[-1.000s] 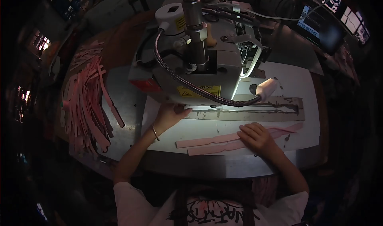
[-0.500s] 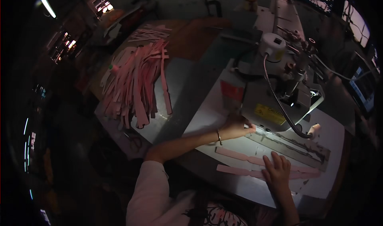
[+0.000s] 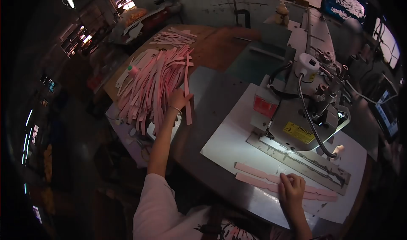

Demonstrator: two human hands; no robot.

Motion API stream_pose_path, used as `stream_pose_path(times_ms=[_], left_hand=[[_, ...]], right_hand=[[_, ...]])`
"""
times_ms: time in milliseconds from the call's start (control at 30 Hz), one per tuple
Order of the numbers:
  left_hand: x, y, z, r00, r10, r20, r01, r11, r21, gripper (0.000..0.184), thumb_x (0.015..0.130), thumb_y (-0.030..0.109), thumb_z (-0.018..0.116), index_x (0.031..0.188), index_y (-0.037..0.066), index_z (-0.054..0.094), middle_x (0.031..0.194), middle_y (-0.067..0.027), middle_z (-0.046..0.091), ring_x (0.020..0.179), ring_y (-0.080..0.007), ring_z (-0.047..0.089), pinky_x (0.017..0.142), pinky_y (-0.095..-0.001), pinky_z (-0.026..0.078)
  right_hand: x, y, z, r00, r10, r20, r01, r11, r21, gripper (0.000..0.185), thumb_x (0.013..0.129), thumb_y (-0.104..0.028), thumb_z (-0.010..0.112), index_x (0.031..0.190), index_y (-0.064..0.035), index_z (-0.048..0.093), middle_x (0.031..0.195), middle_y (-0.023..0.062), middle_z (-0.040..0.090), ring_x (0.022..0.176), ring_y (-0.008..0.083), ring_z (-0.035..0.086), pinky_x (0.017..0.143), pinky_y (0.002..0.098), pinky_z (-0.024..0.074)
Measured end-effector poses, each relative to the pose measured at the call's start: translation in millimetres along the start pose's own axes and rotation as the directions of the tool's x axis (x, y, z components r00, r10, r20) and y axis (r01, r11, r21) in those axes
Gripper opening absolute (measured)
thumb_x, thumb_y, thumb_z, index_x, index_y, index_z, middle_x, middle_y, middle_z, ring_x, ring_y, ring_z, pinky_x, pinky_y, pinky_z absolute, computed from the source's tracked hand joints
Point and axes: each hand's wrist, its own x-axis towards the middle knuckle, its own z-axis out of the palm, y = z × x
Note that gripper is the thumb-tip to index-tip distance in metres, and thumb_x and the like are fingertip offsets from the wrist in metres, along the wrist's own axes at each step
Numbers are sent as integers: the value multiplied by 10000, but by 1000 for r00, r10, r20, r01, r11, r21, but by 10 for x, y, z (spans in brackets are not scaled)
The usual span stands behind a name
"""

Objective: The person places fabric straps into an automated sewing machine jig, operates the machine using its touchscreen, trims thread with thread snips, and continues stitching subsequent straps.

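My left hand point(image 3: 180, 99) is at the right side of a large pile of pink strips point(image 3: 148, 85). Its fingers are closed at the edge of a single pink strip point(image 3: 188, 110) hanging along the pile's side. My right hand point(image 3: 292, 190) rests low on the white work surface, fingers bent and drawn together over two notched pink strips. The upper strip point(image 3: 254, 171) and the lower strip point(image 3: 256, 182) lie side by side and pass under this hand. Their contact with the fingertips is partly hidden.
A sewing machine point(image 3: 292, 125) with a caution label stands beyond my right hand, its lamp lighting a slotted metal plate point(image 3: 305, 159). More pale strips point(image 3: 174, 36) lie at the back of the table. A green-topped spool point(image 3: 132, 70) sits on the pile. A screen point(image 3: 386, 108) stands at right.
My left hand has left the machine's plate and swung left to the pile of strips. My right hand's spread fingers have drawn together over the two strips. The view has shifted.
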Motion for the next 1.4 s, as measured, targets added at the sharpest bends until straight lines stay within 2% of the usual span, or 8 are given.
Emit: stream_pose_path(times_ms=[167, 433, 600, 733, 1033, 1200, 1300, 1400], left_hand=[[-300, -54, -407, 979, -16, 205, 166, 650, -741, 156, 856, 90, 515, 963, -21, 538, 767, -97, 608, 579, -154, 580, 524, -245, 450], [-1919, 700, -2181, 759, 472, 449, -94, 761, -642, 209, 749, 9, 666, 956, 18, 695, 589, -29, 625, 450, -59, 515, 418, -172, 363], [-1969, 1154, -2107, 284, 853, 438, -354, 518, -779, 205, 733, 56, 718, 937, 58, 706, 609, 1, 633, 426, -51, 476, 403, -172, 335], [-1672, 1571, -1566, 218, 798, 562, -261, 603, -754, 119, 790, 127, 700, 890, 61, 704, 611, 16, 623, 429, -36, 451, 412, -162, 320], [-1419, 2192, -92, 284, 694, 661, 137, 653, -745, 181, 850, 150, 635, 965, 14, 668, 677, -41, 636, 516, -57, 515, 473, -179, 416], [-1559, 2126, 81, 664, 722, 194, -249, 458, -853, 183, 828, 133, 651, 985, 40, 670, 684, -27, 640, 554, -57, 523, 520, -196, 439], [-1522, 2135, 101, 340, 878, -337, -888, 181, -423, 198, 799, 139, 676, 975, 48, 676, 696, -29, 647, 570, -77, 535, 552, -210, 452], [-1522, 2155, 120, 109, 889, -444, -992, 71, -103, 206, 782, 139, 687, 967, 48, 678, 695, -33, 649, 559, -97, 537, 555, -220, 456]], right_hand=[[156, -71, -78, 992, -121, -19, 122, 992, 20, 323, 758, -67, 612, 1080, -54, 604, 1013, 101, 542, 854, 253, 482, 751, 329, 414], [575, -483, 20, 871, -470, -145, 490, 856, 165, 511, 769, -148, 625, 1253, -47, 496, 1075, 81, 539, 923, 208, 520, 780, 316, 431], [745, -929, -282, 848, -514, -132, 530, 816, 232, 434, 782, -236, 654, 1175, -78, 559, 1144, 92, 582, 958, 198, 586, 755, 326, 477], [634, -619, -936, 861, -173, 478, 62, 969, 240, 220, 840, -268, 626, 928, -66, 613, 668, 55, 636, 475, 166, 550, 486, 263, 413], [403, 846, -794, 668, 307, 678, -545, 822, 165, 277, 918, -265, 489, 814, -34, 603, 672, 75, 613, 541, 161, 539, 531, 303, 409], [317, 845, -690, 809, 374, 454, -515, 824, 238, 276, 880, -286, 547, 813, -24, 603, 669, 70, 603, 571, 182, 531, 574, 307, 412], [305, 714, -665, 876, 413, 248, -451, 884, 122, 262, 851, -279, 582, 798, -24, 601, 683, 66, 608, 571, 203, 528, 580, 314, 413], [305, 652, -615, 917, 379, 128, -389, 919, 61, 260, 833, -279, 602, 785, -22, 604, 693, 68, 612, 571, 214, 527, 581, 318, 412]])
